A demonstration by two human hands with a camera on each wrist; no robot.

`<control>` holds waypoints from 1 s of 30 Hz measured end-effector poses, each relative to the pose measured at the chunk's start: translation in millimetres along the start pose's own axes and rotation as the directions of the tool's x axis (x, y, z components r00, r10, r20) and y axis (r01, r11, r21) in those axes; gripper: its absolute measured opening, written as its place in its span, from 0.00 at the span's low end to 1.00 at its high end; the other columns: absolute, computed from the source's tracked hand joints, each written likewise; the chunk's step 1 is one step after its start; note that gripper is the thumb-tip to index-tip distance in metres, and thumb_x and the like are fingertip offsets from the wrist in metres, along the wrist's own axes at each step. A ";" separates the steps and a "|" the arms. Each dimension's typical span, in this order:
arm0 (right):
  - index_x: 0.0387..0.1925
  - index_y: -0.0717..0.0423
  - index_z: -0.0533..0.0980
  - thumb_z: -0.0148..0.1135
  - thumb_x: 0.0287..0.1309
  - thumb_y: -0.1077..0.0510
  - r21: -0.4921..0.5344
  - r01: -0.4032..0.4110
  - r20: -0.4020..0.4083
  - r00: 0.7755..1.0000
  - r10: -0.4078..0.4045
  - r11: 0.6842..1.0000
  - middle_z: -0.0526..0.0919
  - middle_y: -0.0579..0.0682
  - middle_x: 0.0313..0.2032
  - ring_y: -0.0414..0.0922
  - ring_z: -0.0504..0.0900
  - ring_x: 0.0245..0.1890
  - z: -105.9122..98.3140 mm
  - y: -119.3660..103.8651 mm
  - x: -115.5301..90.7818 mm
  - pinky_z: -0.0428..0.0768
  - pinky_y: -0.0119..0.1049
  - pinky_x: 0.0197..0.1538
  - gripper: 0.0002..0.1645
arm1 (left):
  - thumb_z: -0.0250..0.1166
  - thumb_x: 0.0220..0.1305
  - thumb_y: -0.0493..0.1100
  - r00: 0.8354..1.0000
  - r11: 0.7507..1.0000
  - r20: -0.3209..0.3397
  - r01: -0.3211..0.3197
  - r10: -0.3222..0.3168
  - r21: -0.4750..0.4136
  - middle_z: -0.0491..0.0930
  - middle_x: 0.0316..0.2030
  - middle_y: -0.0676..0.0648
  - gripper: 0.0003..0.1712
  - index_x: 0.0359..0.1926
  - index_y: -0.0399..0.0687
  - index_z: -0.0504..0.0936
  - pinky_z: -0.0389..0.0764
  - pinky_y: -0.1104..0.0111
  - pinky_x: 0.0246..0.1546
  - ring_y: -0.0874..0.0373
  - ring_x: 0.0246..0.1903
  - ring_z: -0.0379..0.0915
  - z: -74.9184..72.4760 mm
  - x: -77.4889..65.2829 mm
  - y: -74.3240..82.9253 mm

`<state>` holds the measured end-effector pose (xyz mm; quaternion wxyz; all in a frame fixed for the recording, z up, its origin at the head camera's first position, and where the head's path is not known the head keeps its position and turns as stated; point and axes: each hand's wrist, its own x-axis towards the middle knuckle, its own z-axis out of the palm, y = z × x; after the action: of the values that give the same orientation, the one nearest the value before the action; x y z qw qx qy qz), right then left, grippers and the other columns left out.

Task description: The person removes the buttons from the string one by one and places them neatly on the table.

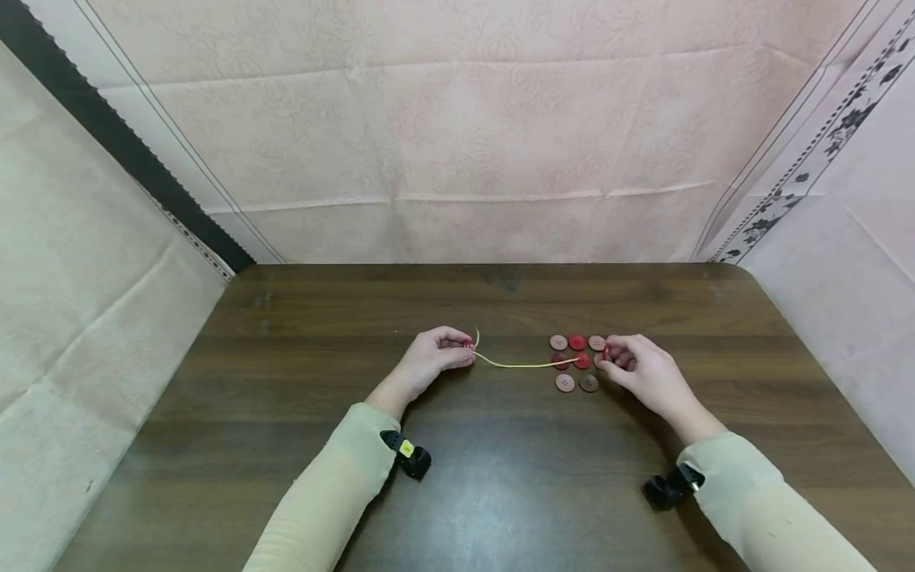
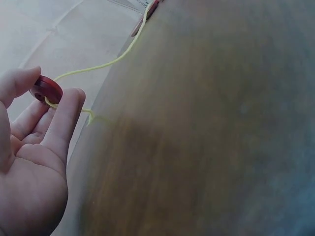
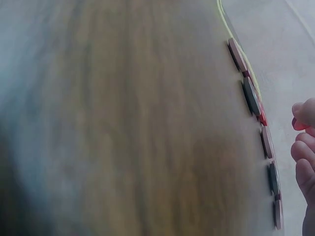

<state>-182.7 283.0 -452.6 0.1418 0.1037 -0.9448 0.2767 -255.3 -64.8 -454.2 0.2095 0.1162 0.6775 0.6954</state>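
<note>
My left hand (image 1: pixel 434 354) pinches a red button (image 2: pixel 47 89) between thumb and fingers, above the table. A thin yellow cord (image 1: pixel 518 366) passes through this button; a short end sticks out on one side. Its long part runs right and reaches over the buttons on the table. My right hand (image 1: pixel 646 377) pinches another red button (image 3: pixel 299 125) at its fingertips, at the right edge of the button group. In that group lie pale pink buttons (image 1: pixel 565 383), red buttons (image 1: pixel 576 342) and a brown button (image 1: pixel 588 383). The right fingers partly hide the group's right side.
The brown wooden table (image 1: pixel 500 477) has its far edge against a cloth-covered wall (image 1: pixel 465 159). Cloth also hangs at both sides. Each wrist wears a black camera, one at the left sleeve (image 1: pixel 336 477) and one at the right sleeve (image 1: pixel 758 500).
</note>
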 end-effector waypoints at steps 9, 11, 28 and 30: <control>0.47 0.61 0.75 0.67 0.52 0.60 -0.006 -0.067 0.028 0.997 0.067 0.998 0.81 0.50 0.30 0.45 0.78 0.30 -7.5 4.4 -6.2 0.75 0.44 0.36 0.20 | 0.62 0.60 0.29 1.000 1.000 0.011 -0.016 0.016 -0.005 0.79 0.40 0.38 0.19 0.51 0.24 0.71 0.78 0.64 0.44 0.55 0.38 0.79 -0.3 0.6 -1.3; 0.46 0.61 0.75 0.67 0.52 0.61 -0.007 -0.067 0.028 0.997 0.068 0.998 0.81 0.50 0.30 0.45 0.78 0.30 -7.8 5.2 -6.6 0.76 0.45 0.36 0.19 | 0.62 0.60 0.29 1.000 1.000 0.014 -0.017 0.017 -0.005 0.79 0.40 0.38 0.18 0.50 0.25 0.72 0.78 0.64 0.44 0.55 0.38 0.79 -0.2 0.6 -1.8; 0.42 0.61 0.77 0.71 0.46 0.62 0.013 -0.023 0.014 1.000 0.023 1.000 0.73 0.48 0.32 0.43 0.72 0.30 -6.1 11.4 -14.8 0.73 0.34 0.34 0.19 | 0.61 0.60 0.28 1.000 1.000 0.010 0.011 -0.010 -0.027 0.78 0.40 0.38 0.18 0.51 0.25 0.71 0.78 0.64 0.44 0.56 0.38 0.80 1.1 1.1 -0.2; 0.40 0.61 0.77 0.72 0.46 0.61 0.013 -0.022 0.020 1.000 0.022 1.000 0.73 0.48 0.32 0.43 0.72 0.30 -6.2 10.9 -15.7 0.73 0.34 0.33 0.18 | 0.61 0.60 0.28 1.000 0.999 0.011 0.012 -0.012 -0.031 0.78 0.40 0.38 0.18 0.51 0.25 0.71 0.78 0.64 0.44 0.56 0.38 0.80 1.0 1.3 -0.4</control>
<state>-169.7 297.3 -458.1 0.1284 0.0969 -0.9455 0.2832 -256.0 -63.3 -454.7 0.2191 0.1125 0.6663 0.7038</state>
